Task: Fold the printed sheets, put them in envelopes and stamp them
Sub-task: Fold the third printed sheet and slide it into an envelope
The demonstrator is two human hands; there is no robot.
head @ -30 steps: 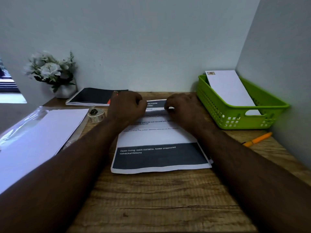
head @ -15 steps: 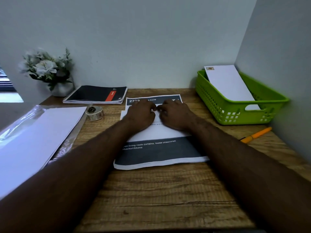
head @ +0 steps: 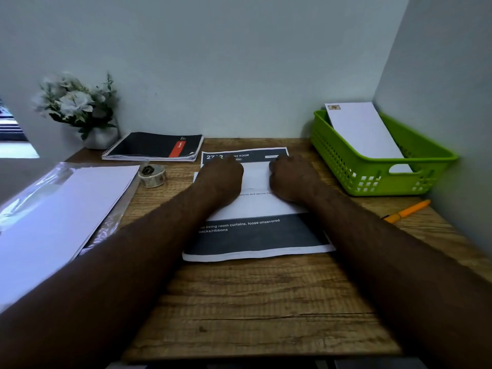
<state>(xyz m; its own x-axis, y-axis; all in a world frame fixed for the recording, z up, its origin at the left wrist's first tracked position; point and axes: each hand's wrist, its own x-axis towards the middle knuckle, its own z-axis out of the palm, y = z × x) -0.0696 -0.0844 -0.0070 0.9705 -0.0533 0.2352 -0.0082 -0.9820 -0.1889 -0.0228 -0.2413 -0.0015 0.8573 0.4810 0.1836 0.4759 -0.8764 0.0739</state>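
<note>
1. Head view: left hand (head: 223, 179) and right hand (head: 292, 179) rest on the printed sheet (head: 257, 230) at mid-desk, toward the back edge; whether fingers are flat or curled cannot be told
2. Stamped envelope (head: 364, 134) leans in the green basket (head: 383, 179), back right corner
3. Risk: uneven pressure may skew the crease, as smooth paper slides on grained wood
4. Sheet: thin, matte, dark printed bands; basket: perforated rigid plastic

A single head-worn wide-angle camera looked forward and down from close above the wooden surface (head: 261, 302), facing the corner walls, with both forearms reaching away from the lens.
</note>
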